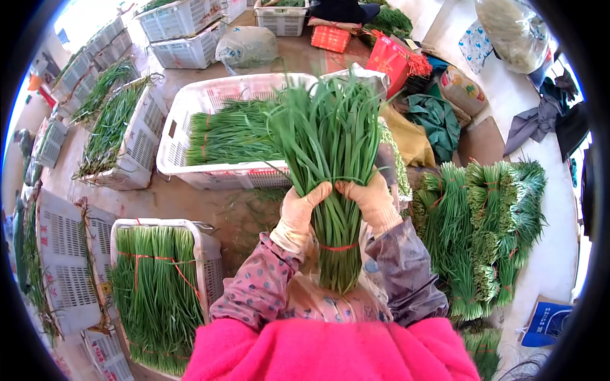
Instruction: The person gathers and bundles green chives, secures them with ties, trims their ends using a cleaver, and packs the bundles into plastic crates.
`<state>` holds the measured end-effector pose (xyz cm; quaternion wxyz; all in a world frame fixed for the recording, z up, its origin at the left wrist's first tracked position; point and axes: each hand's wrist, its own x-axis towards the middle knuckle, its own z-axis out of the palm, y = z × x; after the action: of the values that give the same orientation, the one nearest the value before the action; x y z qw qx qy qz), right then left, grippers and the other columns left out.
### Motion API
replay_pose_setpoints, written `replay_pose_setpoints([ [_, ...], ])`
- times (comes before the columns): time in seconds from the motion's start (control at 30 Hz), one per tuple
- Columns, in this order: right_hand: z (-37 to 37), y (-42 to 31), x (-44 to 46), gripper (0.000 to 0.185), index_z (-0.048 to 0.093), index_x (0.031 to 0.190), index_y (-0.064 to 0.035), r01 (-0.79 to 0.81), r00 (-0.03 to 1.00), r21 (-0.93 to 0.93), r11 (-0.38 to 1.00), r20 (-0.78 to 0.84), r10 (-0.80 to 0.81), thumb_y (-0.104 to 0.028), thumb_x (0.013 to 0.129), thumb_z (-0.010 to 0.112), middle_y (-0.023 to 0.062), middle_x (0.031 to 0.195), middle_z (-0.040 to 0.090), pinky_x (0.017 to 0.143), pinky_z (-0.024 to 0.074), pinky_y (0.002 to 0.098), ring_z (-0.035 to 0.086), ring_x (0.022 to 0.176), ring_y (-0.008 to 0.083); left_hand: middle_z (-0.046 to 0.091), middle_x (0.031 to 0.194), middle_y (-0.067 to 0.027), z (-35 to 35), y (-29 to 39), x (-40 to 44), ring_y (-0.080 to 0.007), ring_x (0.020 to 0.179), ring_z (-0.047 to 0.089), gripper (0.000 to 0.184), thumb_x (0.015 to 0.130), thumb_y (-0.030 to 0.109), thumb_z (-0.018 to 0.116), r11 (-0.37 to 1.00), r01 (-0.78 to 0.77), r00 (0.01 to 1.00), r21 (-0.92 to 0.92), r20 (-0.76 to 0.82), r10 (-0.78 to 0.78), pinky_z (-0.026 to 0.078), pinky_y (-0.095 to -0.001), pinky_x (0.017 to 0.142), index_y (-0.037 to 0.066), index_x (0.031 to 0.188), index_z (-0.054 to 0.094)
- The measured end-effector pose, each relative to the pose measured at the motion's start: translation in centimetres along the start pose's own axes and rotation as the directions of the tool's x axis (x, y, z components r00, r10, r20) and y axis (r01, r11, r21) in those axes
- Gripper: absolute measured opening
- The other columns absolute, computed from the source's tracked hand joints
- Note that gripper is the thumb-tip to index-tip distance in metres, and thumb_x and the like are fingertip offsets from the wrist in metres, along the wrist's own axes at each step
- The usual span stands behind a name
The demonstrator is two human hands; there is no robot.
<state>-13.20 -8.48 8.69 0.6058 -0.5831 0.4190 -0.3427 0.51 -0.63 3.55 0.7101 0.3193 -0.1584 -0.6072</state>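
A large bunch of green leafy stalks stands upright in front of my chest, with a red band around its lower part. My left hand, in a pale glove, wraps round the bunch from the left side. From the right side my right hand, gloved too, grips it at the same height. Both thumbs lie on the front of the bunch and nearly meet; the other fingers are mostly hidden behind it. Just beyond is a white crate with banded green bunches lying in it.
At the lower left a white crate holds tied bunches. Many banded bunches lie to the right. Another crate is at the left. A red bag, plastic bag and green cloth sit farther back.
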Motion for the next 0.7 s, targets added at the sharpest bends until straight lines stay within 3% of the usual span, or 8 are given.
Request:
replay_pose_setpoints([
  [0.1, 0.1, 1.9, 0.5, 0.037, 0.059, 0.109, 0.0032, -0.058, 0.991, 0.004, 0.998, -0.123, 0.058, -0.010, 0.078, 0.075, 0.0107, 0.096, 0.069, 0.076, 0.0549, 0.0317, 0.067, 0.083, 0.0178, 0.068, 0.104, -0.0050, -0.9, -0.7, 0.3, -0.0174, 0.089, 0.064, 0.040, 0.080, 0.016, 0.079, 1.000, 0.018, 0.997, -0.020, -0.070, -0.020, 0.053, -0.0316, 0.078, 0.001, 0.114, 0.063],
  [0.2, 0.0, 3.4, 1.5, 0.033, 0.060, 0.107, 0.0036, -0.104, 0.961, 0.144, 0.984, -0.240, 0.137, -0.012, 0.081, 0.071, 0.0100, 0.093, 0.069, 0.072, 0.0550, 0.0314, 0.066, 0.080, 0.0174, 0.067, 0.109, -0.0063, -1.9, -1.1, 0.2, -0.0228, 0.095, 0.066, 0.042, 0.085, 0.018, 0.073, 0.982, 0.049, 0.998, -0.184, -0.041, -0.057, 0.055, -0.0375, 0.082, 0.004, 0.121, 0.058],
  [0.3, 0.1, 3.0, 1.5, 0.027, 0.060, 0.106, 0.0032, -0.112, 0.946, 0.346, 0.931, -0.251, 0.207, -0.011, 0.084, 0.067, 0.0093, 0.091, 0.069, 0.069, 0.0544, 0.0315, 0.065, 0.076, 0.0174, 0.066, 0.112, -0.0076, -2.8, -1.2, 0.5, -0.0252, 0.097, 0.065, 0.043, 0.087, 0.019, 0.071, 0.979, 0.076, 0.994, -0.189, -0.064, -0.089, 0.055, -0.0407, 0.084, 0.005, 0.124, 0.056],
  [0.43, -0.1, 1.6, 1.2, 0.035, 0.061, 0.110, 0.0027, -0.182, 0.912, 0.278, 0.943, -0.310, 0.268, -0.021, 0.085, 0.068, 0.0093, 0.093, 0.069, 0.072, 0.0532, 0.0317, 0.065, 0.080, 0.0185, 0.066, 0.111, -0.0080, -3.4, -1.7, 0.8, -0.0255, 0.097, 0.065, 0.042, 0.088, 0.018, 0.070, 0.974, 0.079, 0.991, -0.213, -0.089, -0.100, 0.056, -0.0406, 0.084, 0.005, 0.124, 0.056],
  [0.5, -1.2, 3.8, 2.4, 0.044, 0.061, 0.114, 0.0009, -0.242, 0.925, 0.064, 0.968, -0.285, 0.250, -0.032, 0.085, 0.068, 0.0088, 0.094, 0.070, 0.075, 0.0516, 0.0316, 0.065, 0.082, 0.0183, 0.065, 0.112, -0.0080, -3.4, -1.7, 0.9, -0.0252, 0.097, 0.065, 0.042, 0.088, 0.018, 0.070, 0.974, 0.075, 0.993, -0.214, -0.072, -0.092, 0.056, -0.0401, 0.084, 0.005, 0.125, 0.055],
  [0.6, -1.7, 4.2, 3.0, 0.051, 0.062, 0.116, -0.0014, -0.274, 0.934, -0.025, 0.961, -0.245, 0.260, -0.041, 0.084, 0.067, 0.0102, 0.100, 0.069, 0.079, 0.0500, 0.0318, 0.064, 0.086, 0.0174, 0.065, 0.112, -0.0076, -3.1, -1.4, 0.9, -0.0246, 0.099, 0.065, 0.044, 0.087, 0.019, 0.071, 0.969, 0.077, 0.993, -0.234, -0.073, -0.096, 0.055, -0.0389, 0.085, 0.005, 0.126, 0.054],
  [0.7, -1.0, 1.8, 3.2, 0.056, 0.059, 0.120, -0.0010, -0.219, 0.967, 0.110, 0.970, -0.109, 0.231, -0.041, 0.081, 0.071, 0.0130, 0.106, 0.068, 0.084, 0.0486, 0.0312, 0.064, 0.093, 0.0175, 0.065, 0.110, -0.0067, -2.5, -0.7, 0.5, -0.0221, 0.097, 0.064, 0.045, 0.085, 0.018, 0.074, 0.983, 0.112, 0.994, -0.148, 0.020, -0.110, 0.055, -0.0364, 0.085, 0.003, 0.123, 0.056],
])
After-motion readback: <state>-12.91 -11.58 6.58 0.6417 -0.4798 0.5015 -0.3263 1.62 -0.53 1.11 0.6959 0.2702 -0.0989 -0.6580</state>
